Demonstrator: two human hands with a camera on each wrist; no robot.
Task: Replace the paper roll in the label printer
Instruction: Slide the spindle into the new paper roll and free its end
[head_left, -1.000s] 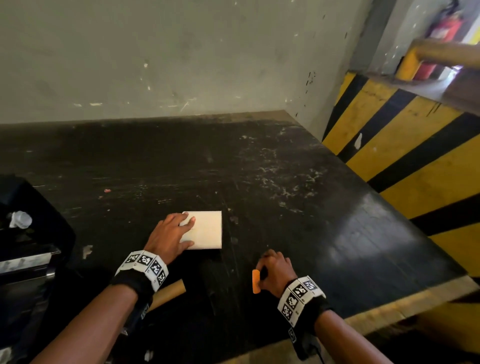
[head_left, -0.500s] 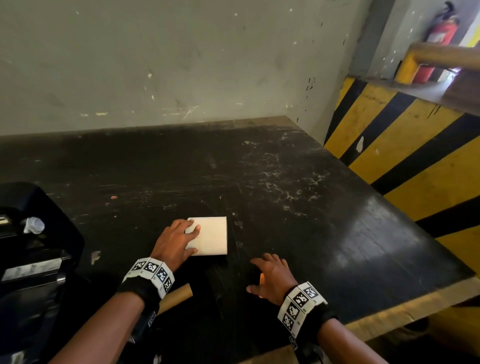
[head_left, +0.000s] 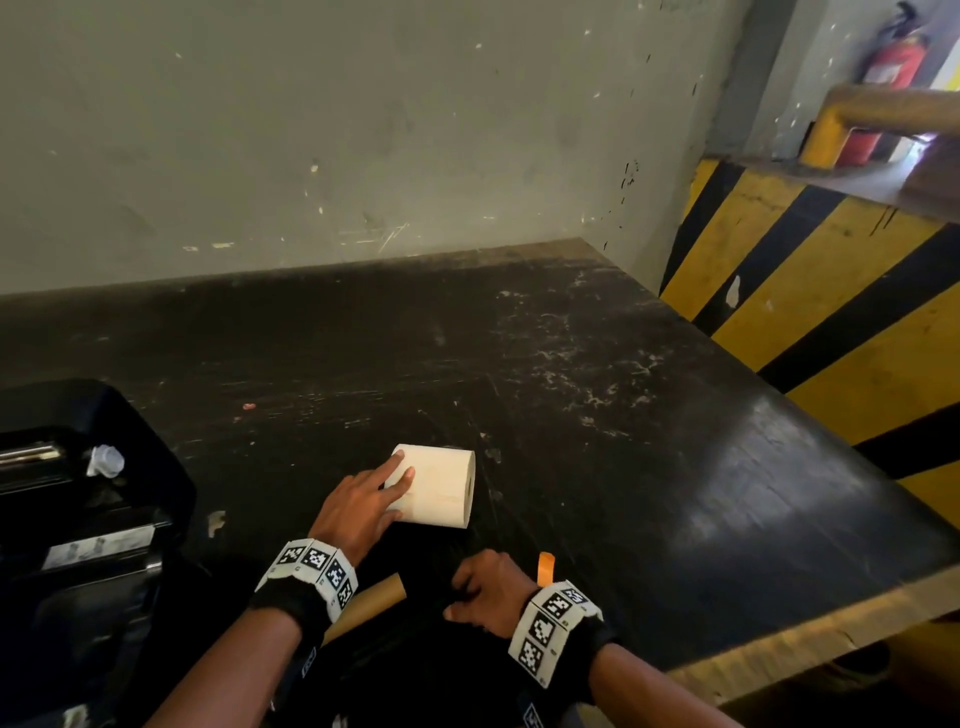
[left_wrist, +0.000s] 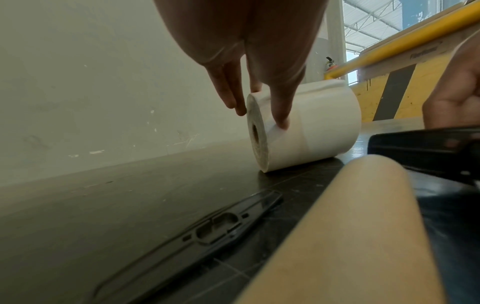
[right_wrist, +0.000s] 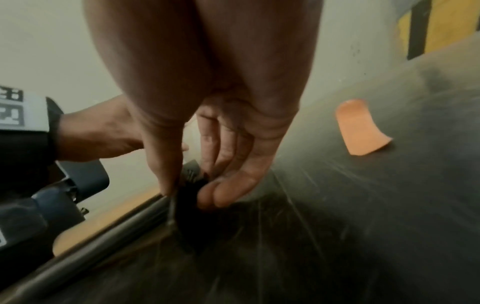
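A white paper roll (head_left: 441, 486) lies on its side on the black table (head_left: 623, 415). My left hand (head_left: 363, 506) rests on its left end with straight fingers. In the left wrist view the fingertips (left_wrist: 235, 105) lie by the roll's (left_wrist: 319, 127) end face and the thumb on its curved side. My right hand (head_left: 488, 592), nearer me, pinches a black plastic part (right_wrist: 189, 185) between thumb and fingers; that black part (left_wrist: 426, 148) also shows in the left wrist view. The black label printer (head_left: 78, 493) stands open at the far left.
A brown cardboard core (head_left: 374, 603) lies between my wrists. An orange strip (head_left: 545, 569) lies just right of my right hand. A flat black plastic piece (left_wrist: 207, 226) lies on the table near the core. A wall (head_left: 363, 130) borders the back, a yellow-black striped barrier (head_left: 831, 312) the right.
My right hand let go of the orange strip, moved left towards me and now pinches the black part. The left hand stays on the roll, which now shows its right end.
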